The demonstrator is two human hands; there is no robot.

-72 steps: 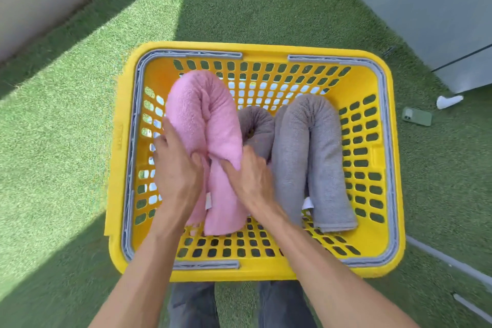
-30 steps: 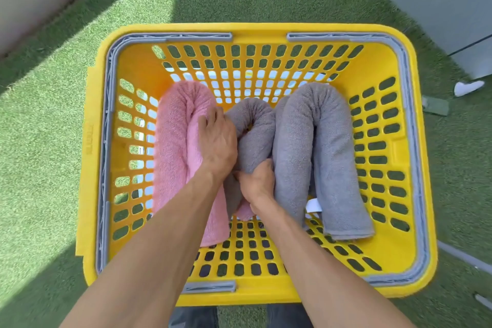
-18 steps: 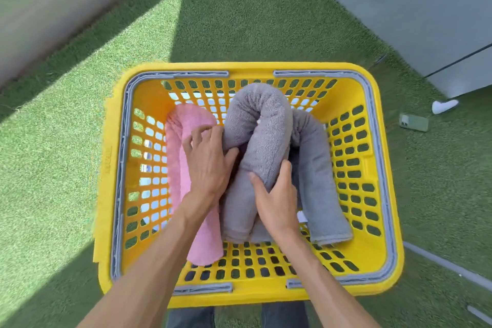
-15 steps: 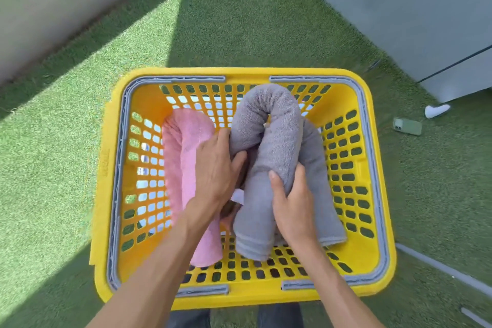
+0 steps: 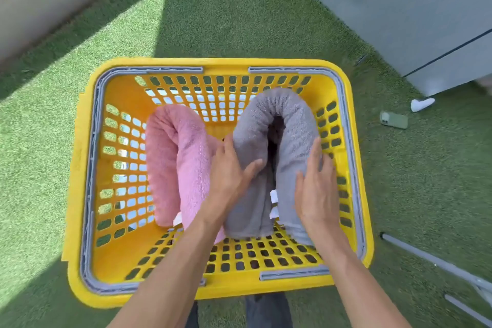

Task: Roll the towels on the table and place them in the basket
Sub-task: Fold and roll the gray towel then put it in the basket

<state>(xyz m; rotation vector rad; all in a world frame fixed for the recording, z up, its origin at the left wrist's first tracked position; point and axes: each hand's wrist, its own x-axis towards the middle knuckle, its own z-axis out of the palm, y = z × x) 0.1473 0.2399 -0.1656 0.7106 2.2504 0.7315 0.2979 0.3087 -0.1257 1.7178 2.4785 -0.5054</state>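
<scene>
Yellow basket (image 5: 80,168) sits centre frame on green artificial grass (image 5: 239,21), grey trim round the rim, slotted walls and floor. Two rolled towels visible inside, each bent into an upside-down U with the bend toward the top of the frame and the ends toward the bottom.

Pink towel (image 5: 173,157): left of centre in the basket, clear of the left wall, ends resting on the basket floor. White tag shows at its lower end.

Grey towel (image 5: 279,114): right of centre, just beside the pink one, its right leg close to the right wall. White tags visible between its two legs.

Left hand (image 5: 229,178): flat on the grey towel's left leg, fingers (image 5: 226,146) straight, thumb spread across the front. Pressing, not gripping.
Right hand (image 5: 316,189): flat on the right leg, fingers straight and together, same story – no curl round the towel.

Hard to make out:
- Gap between the grey legs is dark; can't tell what's in there.
- The left forearm covers the pink towel's right end; the right forearm covers the lower end of the grey right leg.
- Whether the two towels touch is hidden behind the left hand.

Outside the basket, right side of frame: green phone (image 5: 394,120) on the grass, white object (image 5: 422,104) just above it, unidentifiable. Grey bars (image 5: 426,261) lower right, cut off by the edge.
</scene>
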